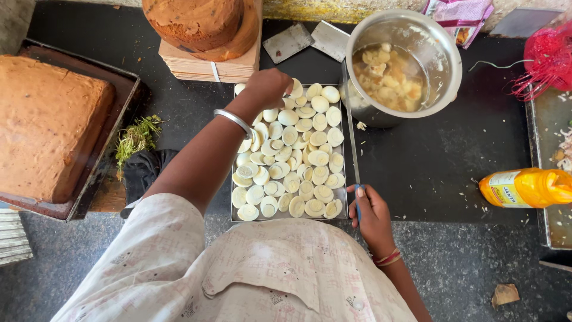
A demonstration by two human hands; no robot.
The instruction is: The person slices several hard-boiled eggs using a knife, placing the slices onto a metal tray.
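A steel tray on the dark counter is packed with rows of halved boiled eggs, most lying cut side down. My left hand, a metal bangle on its wrist, reaches over the tray's far left corner. Its fingers are pinched on an egg half in the far row. My right hand rests at the tray's near right corner, closed around the blue handle of a long thin knife. The blade lies along the tray's right edge and points toward the pot.
A steel pot holding yellowish egg pieces stands at the tray's far right. A brown slab cake in a dark tray fills the left. A round cake tops stacked boards. An orange bottle, a red mesh bag and another tray lie right.
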